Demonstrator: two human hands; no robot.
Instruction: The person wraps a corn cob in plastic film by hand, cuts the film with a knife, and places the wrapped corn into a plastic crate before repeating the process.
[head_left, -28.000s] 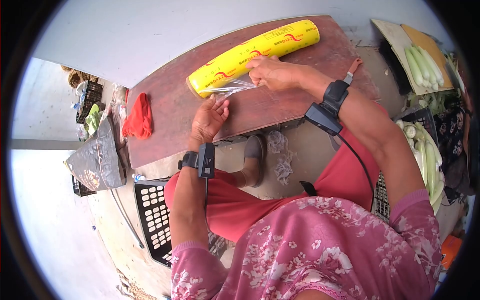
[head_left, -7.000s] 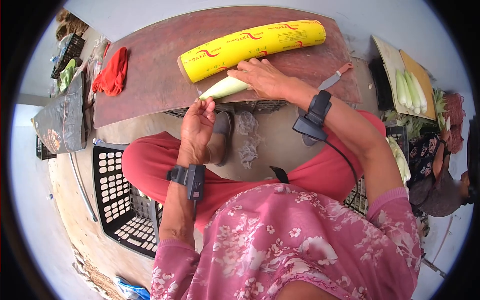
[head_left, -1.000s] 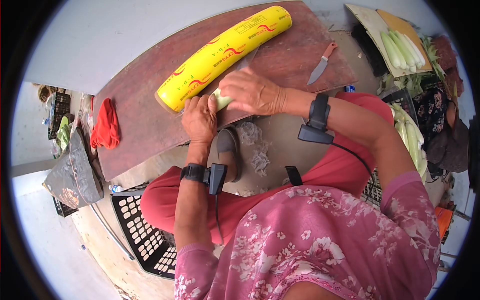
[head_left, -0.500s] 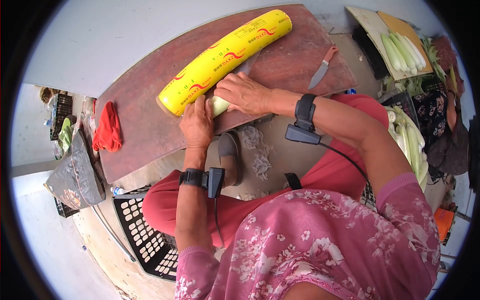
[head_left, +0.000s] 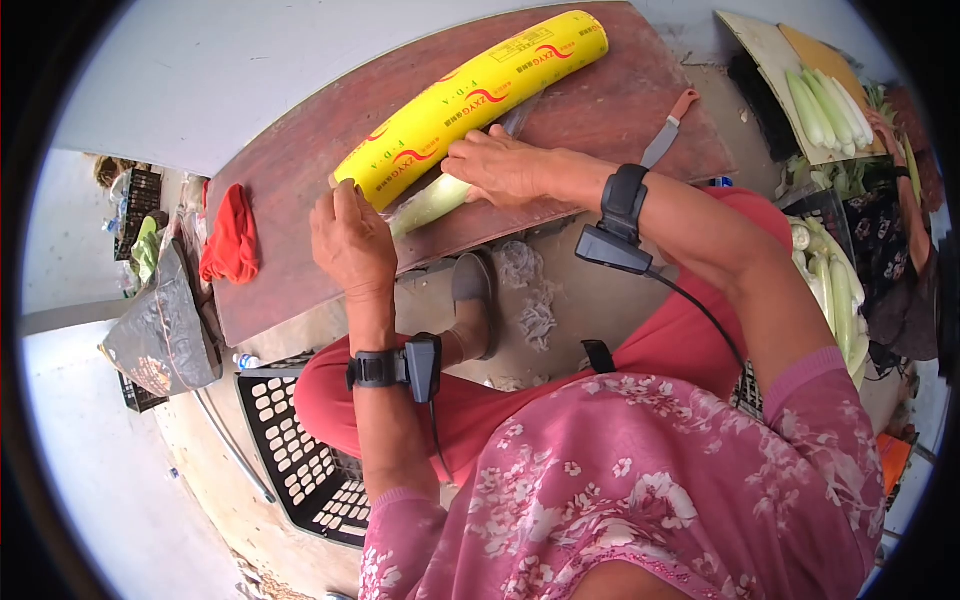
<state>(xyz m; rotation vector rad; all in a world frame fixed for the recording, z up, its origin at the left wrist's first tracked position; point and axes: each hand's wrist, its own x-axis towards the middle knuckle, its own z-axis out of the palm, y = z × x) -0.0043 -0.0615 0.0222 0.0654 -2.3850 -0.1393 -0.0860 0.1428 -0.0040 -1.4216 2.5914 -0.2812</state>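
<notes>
A pale green vegetable stalk lies on the table in front of a large yellow roll of cling film. Clear film shows around the stalk and beside the roll. My right hand is wrapped over the stalk's right part, fingers bent against the roll. Off the stalk's left end, my left hand has its fingers curled together by the roll's left end. What sits between those fingertips is hidden.
A knife lies on the dark red table, right of the roll. Red cloth is at its left edge. A black crate stands below. More stalks lie on a board, near another person's arm.
My left hand has let go of the stalk's left end and moved left, exposing more of the stalk. My right hand stays on it. The view has shifted slightly.
</notes>
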